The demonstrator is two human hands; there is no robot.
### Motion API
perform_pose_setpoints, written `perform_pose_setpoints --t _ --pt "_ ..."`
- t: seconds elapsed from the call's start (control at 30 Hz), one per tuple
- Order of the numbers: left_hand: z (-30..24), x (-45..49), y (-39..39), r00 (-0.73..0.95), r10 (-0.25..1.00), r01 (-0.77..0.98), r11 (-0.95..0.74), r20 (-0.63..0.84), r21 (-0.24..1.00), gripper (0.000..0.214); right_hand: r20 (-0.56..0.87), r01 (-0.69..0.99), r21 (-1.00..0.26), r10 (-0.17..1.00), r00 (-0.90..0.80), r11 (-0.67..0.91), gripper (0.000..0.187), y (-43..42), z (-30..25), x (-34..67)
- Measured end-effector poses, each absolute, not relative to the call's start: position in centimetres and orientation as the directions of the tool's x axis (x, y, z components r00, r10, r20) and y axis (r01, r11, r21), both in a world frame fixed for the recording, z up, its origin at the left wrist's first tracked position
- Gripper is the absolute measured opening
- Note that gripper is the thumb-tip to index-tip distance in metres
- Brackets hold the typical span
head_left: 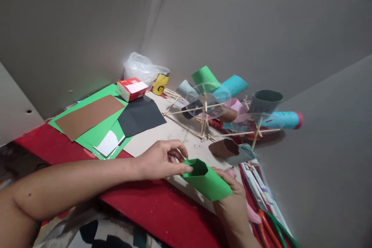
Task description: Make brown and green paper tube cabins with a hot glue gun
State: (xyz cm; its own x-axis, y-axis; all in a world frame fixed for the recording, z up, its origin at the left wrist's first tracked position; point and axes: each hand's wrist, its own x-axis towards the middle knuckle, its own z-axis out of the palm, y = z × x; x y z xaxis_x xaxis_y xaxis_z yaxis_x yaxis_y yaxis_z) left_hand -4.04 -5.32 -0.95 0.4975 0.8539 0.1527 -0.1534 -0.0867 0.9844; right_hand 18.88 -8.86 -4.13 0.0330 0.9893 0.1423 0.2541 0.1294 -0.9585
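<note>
Right fingers (pixel 226 178) are wrapped round the far side of a green paper tube (pixel 212 188), so that one's properly gripped. My left fingers (pixel 181 168) are loosely curled, thumb right at the tube's open end, but tbh I can't tell if they're actually pinching it. The tube's up over the near edge of the red tabletop (pixel 157 205), tilted, mouth toward my left hand. Just past it there's a brown tube (pixel 217 148) next to a pale blue one (pixel 236 155), then a wooden stick frame (pixel 203 118) with more coloured tubes around it. Over left: a black sheet (pixel 142 118), a brown sheet (pixel 90 116) lying on green, and a white piece (pixel 108 144). Further back sit a red and white packet (pixel 132 90), a yellow and black tube (pixel 160 84) and a plastic bag (pixel 138 68).
</note>
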Motion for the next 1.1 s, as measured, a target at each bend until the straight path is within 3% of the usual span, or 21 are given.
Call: perform_pose_setpoints --t 0.27,0.4,0.5,0.57,0.63,0.77,0.87,1.1 --pt "-1.2 -4.0 -5.5 0.394 0.872 0.041 -0.333 0.291 0.942 0.012 0.234 0.307 -0.926 0.972 0.015 0.218 0.018 -9.6 -3.8 18.1" --pt "-1.3 -4.2 -5.6 0.383 0.750 0.185 -0.634 0.539 0.751 0.012 0.274 0.344 -0.901 0.962 -0.019 0.263 0.021 -9.9 -2.9 17.3" --pt "-1.3 -4.4 -5.6 0.414 0.660 0.237 -0.743 0.627 0.626 0.007 0.332 0.387 -0.865 0.942 -0.038 0.320 0.024 -10.1 -2.5 16.9" --pt "-1.2 -4.4 -5.7 0.416 0.683 0.241 -0.720 0.600 0.651 0.008 0.379 0.403 -0.836 0.923 -0.064 0.371 0.024 -10.2 -2.4 16.7" --pt "-1.1 -4.3 -5.8 0.410 0.757 0.215 -0.623 0.510 0.752 0.010 0.444 0.406 -0.800 0.891 -0.093 0.441 0.023 -10.2 -2.6 16.7" --pt "-1.2 -3.8 -5.6 0.386 0.893 0.030 -0.262 0.231 0.965 0.010 0.518 0.394 -0.759 0.847 -0.118 0.519 0.026 -10.2 -3.2 16.7" --pt "-1.7 -3.4 -5.2 0.425 0.901 -0.094 -0.053 0.088 0.994 0.012 0.511 0.399 -0.760 0.851 -0.121 0.513 0.027 -10.2 -3.5 16.8" --pt "-2.5 -3.3 -4.4 0.406 0.911 -0.100 -0.038 0.075 0.994 0.017 0.488 0.377 -0.792 0.869 -0.081 0.480 0.029 -10.2 -3.3 16.9"
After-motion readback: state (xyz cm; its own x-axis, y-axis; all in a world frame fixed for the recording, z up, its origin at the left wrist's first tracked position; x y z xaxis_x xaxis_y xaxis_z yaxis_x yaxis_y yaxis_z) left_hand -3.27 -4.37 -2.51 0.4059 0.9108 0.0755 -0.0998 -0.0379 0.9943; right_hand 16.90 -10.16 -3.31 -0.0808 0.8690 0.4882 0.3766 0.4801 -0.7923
